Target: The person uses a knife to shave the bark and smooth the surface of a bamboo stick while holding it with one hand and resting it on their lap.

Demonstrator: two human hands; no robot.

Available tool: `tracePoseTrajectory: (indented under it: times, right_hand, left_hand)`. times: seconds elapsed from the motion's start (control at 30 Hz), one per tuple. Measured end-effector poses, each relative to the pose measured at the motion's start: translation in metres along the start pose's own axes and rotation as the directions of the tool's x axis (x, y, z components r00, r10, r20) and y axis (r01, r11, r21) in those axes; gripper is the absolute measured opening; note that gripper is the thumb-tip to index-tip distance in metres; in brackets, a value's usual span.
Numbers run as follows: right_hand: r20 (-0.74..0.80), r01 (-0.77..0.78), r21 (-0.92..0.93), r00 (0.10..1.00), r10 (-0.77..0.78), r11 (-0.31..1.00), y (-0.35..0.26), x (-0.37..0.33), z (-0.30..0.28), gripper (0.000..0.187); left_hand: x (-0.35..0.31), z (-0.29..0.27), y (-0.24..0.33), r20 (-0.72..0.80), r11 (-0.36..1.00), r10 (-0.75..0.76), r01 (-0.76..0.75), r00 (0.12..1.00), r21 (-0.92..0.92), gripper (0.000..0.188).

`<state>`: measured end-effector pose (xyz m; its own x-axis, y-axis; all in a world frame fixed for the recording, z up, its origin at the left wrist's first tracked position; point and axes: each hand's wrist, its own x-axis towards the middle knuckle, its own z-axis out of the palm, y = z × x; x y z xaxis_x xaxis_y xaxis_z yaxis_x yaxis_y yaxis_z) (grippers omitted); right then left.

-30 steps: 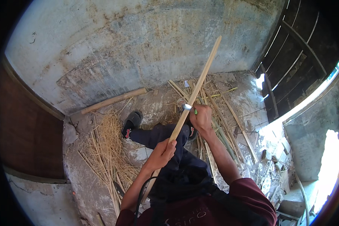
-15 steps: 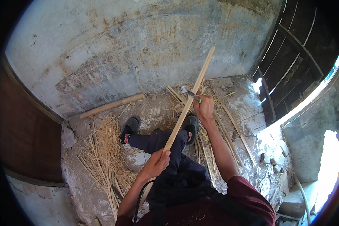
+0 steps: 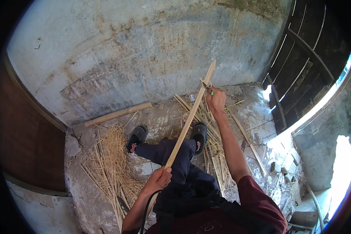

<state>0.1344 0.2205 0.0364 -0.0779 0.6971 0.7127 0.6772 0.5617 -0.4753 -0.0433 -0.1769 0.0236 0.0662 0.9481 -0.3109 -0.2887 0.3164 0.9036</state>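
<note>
A long pale bamboo strip slants up and away from my lap, its pointed far end in front of the wall. My left hand is closed around its lower part, above my thigh. Near the far end, my right hand grips a small knife with a bit of green at the handle. The blade lies across the strip, and a thin curled shaving shows beside it. Most of the handle is hidden in my fingers.
A heap of fine shavings and thin strips covers the floor at left. A bamboo pole lies along the wall. More split strips lie by my right shoe; rubble is piled at right.
My right hand and the knife have moved farther up the strip toward its tip. The strip's far end has dropped lower, and my left hand has shifted slightly toward me.
</note>
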Motion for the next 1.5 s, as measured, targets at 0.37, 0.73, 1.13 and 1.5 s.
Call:
tracePoseTrajectory:
  times: [0.37, 0.73, 1.13, 1.5]
  right_hand:
    - [0.0, -0.099, -0.126, 0.995, 0.1, 0.987, 0.036, 0.043, 0.015, 0.024]
    - [0.009, -0.328, -0.221, 0.941, 0.338, 0.919, 0.098, 0.073, 0.007, 0.03]
    - [0.393, -0.808, 0.032, 0.551, 0.736, 0.588, 0.28, -0.132, 0.001, 0.037]
    - [0.715, -0.82, 0.497, 0.573, 0.401, 0.284, 0.025, -0.129, -0.102, 0.028]
  left_hand:
    - [-0.004, -0.02, -0.019, 0.007, 0.998, 0.029, -0.029, 1.0, 0.056, 0.037]
    - [-0.028, -0.033, -0.047, -0.064, 0.998, -0.039, 0.041, 0.997, 0.038, 0.036]
    - [0.015, -0.047, 0.009, -0.296, 0.961, 0.156, -0.075, 0.943, 0.268, 0.036]
    - [0.108, -0.017, 0.092, -0.194, 0.861, 0.493, -0.444, 0.848, 0.249, 0.035]
